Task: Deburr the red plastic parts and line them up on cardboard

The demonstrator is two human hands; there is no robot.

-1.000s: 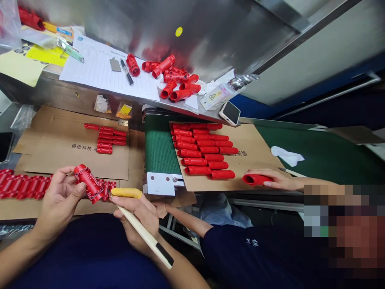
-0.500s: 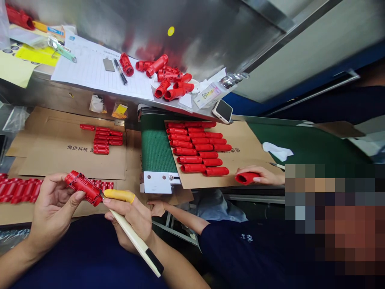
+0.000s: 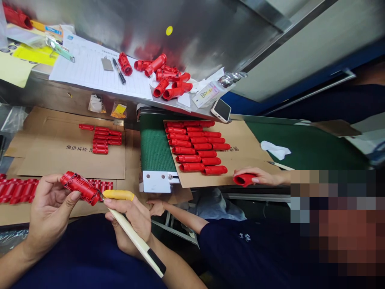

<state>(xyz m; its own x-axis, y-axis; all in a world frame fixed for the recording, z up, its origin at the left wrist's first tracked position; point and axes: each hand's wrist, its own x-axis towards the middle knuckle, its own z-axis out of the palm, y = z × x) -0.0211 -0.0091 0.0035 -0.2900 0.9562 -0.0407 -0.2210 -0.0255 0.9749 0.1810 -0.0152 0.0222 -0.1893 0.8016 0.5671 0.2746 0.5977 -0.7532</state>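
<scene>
My left hand (image 3: pixel 49 216) is closed around a red plastic tube-shaped housing (image 3: pixel 80 188), which is tilted and has slots along its side. My right hand (image 3: pixel 132 220), with a yellow cot on its index finger, grips a slim white-handled knife (image 3: pixel 135 237) like a pen. The knife's tip meets the right end of the housing; the exact contact is too small to make out. Behind my hands, several red housings (image 3: pixel 104 188) stand in a row on cardboard, and another row (image 3: pixel 18 190) lies by my left wrist.
A co-worker's hand (image 3: pixel 261 176) at right holds a red piece (image 3: pixel 244 180); the other hand (image 3: pixel 156 207) rests near my right hand. Red shells lie on a cardboard sheet (image 3: pixel 240 138) over the green conveyor (image 3: pixel 153 140). A metal shelf (image 3: pixel 120 94) carries papers, a pen and loose red parts.
My left hand and the housing have shifted slightly left, while the knife stays at the housing's end. The whole view has drifted a little. Both grips are the same.
</scene>
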